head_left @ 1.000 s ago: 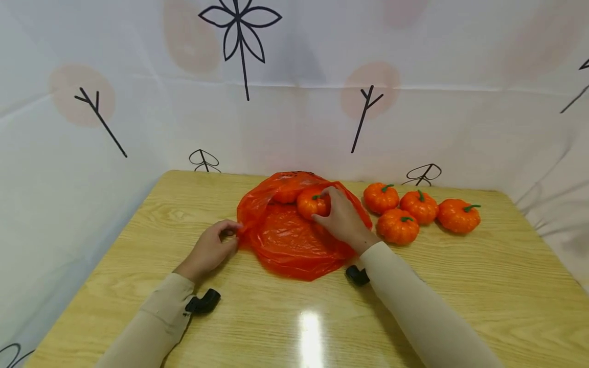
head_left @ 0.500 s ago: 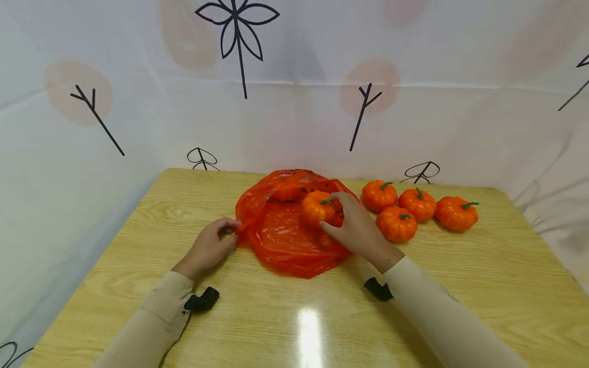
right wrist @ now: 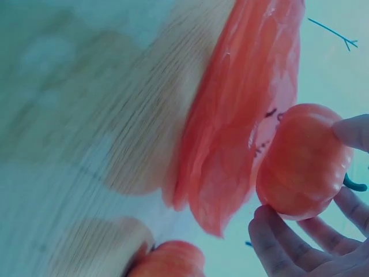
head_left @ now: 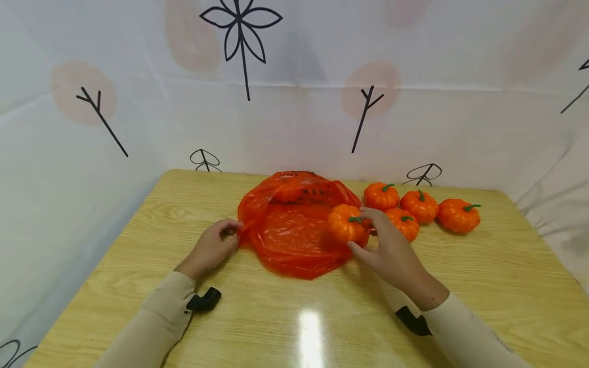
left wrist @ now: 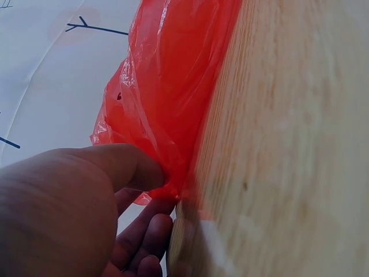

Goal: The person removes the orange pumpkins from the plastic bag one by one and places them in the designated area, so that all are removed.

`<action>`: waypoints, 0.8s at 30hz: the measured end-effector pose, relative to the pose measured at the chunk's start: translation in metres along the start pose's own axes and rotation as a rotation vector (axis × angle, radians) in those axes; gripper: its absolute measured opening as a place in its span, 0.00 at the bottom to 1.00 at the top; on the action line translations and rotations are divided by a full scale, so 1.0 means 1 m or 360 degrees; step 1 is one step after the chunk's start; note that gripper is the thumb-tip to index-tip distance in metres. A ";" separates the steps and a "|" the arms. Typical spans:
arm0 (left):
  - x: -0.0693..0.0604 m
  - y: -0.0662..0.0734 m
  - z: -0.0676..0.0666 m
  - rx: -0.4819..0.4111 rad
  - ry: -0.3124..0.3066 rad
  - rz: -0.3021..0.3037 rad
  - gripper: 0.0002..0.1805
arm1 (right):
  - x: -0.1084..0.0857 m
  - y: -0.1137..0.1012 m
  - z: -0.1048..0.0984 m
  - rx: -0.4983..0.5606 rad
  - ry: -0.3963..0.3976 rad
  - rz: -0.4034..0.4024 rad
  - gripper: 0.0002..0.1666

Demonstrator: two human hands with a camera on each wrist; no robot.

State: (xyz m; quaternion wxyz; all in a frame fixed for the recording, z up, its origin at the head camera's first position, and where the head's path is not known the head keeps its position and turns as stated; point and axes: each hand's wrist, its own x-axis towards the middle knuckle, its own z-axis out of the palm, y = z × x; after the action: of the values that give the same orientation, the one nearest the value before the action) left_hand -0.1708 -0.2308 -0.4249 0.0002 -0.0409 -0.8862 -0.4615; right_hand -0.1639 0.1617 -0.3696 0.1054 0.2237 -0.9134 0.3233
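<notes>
A red plastic bag [head_left: 294,240] lies with its mouth spread on the wooden table, and a pumpkin [head_left: 287,194] shows inside at its back. My left hand [head_left: 213,248] pinches the bag's left edge between thumb and fingers, as the left wrist view of the bag [left wrist: 173,86] also shows. Over the right part of the bag, my right hand [head_left: 391,250] grips a small orange pumpkin [head_left: 344,225] with a green stem. In the right wrist view the held pumpkin [right wrist: 305,164] is off the table, thumb on one side and fingertips on the other.
Several more small pumpkins stand right of the bag: one at the back [head_left: 380,196], one partly behind my right hand [head_left: 404,223], and one farthest right [head_left: 458,215]. A printed white cloth [head_left: 294,122] hangs behind the table [head_left: 257,317].
My right hand has drawn the pumpkin rightward and toward me, from inside the bag's mouth to over its right edge. My left hand keeps its hold on the bag.
</notes>
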 end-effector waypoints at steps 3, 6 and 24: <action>0.000 -0.001 0.002 -0.0003 -0.0007 -0.0013 0.16 | -0.010 0.002 -0.006 -0.0018 0.0046 -0.0018 0.36; 0.000 0.000 0.002 0.0004 -0.0006 -0.0016 0.16 | -0.019 0.004 -0.014 -0.0036 0.0093 -0.0037 0.36; 0.000 0.000 0.001 0.0051 0.0013 -0.0003 0.16 | -0.030 0.043 -0.059 -0.0177 0.0275 0.0147 0.39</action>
State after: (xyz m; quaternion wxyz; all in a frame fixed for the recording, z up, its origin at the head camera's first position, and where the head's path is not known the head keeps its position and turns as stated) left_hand -0.1708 -0.2304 -0.4257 0.0039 -0.0381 -0.8935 -0.4474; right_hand -0.1555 0.2390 -0.3575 0.1811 0.1462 -0.9268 0.2947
